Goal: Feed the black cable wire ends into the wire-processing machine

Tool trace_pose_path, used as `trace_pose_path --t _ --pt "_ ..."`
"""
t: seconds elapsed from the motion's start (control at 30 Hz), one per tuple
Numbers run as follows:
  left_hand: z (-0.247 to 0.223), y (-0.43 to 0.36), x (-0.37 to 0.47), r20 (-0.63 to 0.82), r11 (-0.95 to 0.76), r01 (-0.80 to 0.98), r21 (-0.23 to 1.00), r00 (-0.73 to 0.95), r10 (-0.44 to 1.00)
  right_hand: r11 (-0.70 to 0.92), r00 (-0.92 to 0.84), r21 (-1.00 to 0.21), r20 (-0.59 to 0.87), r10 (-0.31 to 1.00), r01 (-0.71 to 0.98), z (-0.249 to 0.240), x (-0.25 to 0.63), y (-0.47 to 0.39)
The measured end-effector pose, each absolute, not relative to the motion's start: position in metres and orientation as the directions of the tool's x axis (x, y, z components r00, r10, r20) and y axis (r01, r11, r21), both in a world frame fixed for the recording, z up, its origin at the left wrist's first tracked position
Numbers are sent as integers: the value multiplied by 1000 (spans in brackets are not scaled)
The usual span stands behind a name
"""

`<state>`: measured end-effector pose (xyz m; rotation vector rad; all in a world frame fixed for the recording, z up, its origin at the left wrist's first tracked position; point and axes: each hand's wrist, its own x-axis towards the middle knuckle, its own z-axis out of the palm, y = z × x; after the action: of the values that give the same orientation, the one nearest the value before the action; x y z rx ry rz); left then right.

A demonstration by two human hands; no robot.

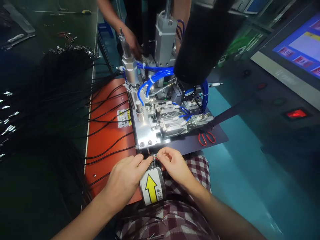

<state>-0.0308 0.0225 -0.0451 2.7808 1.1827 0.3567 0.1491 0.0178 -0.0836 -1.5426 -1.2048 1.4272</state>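
Nearest, checked cloth (pixel 180 216) covers the person's lap, cut off by the lower edge. Above it sits one sign (pixel 153 186) with a single yellow arrow; its lettering runs off at the right side.

Just beyond the sign, two hands meet. The right hand (pixel 175 163) has thumb and forefinger pinched together on tiny wires (pixel 156 157), one of them red. The left hand (pixel 126 176) comes from the other side, its thumb tip at the same wires; whether its fingers are clamped on them I cannot tell. The wires lie between the two sets of fingertips, in front of the machine (pixel 147 133), mostly hidden and too small to count.

To the left, several black cables (pixel 110 155) cross an orange board (pixel 100 146) bearing one warning label (pixel 124 118); the cables' far ends merge into a dark heap. Right of the machine, one pair of scissors (pixel 206 138) shows two red loops, the blades hard to make out.

Farther off, a black cylinder (pixel 205 43) blocks part of the machine and its blue tubes (pixel 160 73). One screen (pixel 302 46) is cut off at right. Behind, a co-worker's hand (pixel 132 43) is partly covered by metal parts.
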Motion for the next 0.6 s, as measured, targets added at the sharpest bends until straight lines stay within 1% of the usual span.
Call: trace_pose_path --t 0.07,0.23,0.3,0.4,0.5,0.6 --pt "-46 23 -31 176 -697 694 180 674 717 -308 -35 -935 -319 947 174 -84 151 18" --pt "-48 23 -32 156 -695 697 174 678 719 -160 37 -964 -156 987 214 -85 145 15" --pt "-47 23 -31 159 -696 696 174 678 718 -76 64 -955 -59 996 286 -84 141 14" --pt "-47 23 -31 158 -692 702 167 674 721 31 62 -904 64 996 426 -83 140 12" --pt "-46 23 -31 141 -684 712 159 669 730 67 34 -884 94 995 462 -81 141 10" --pt "-46 22 -32 127 -681 713 168 669 732 53 27 -886 74 997 460 -82 141 10"
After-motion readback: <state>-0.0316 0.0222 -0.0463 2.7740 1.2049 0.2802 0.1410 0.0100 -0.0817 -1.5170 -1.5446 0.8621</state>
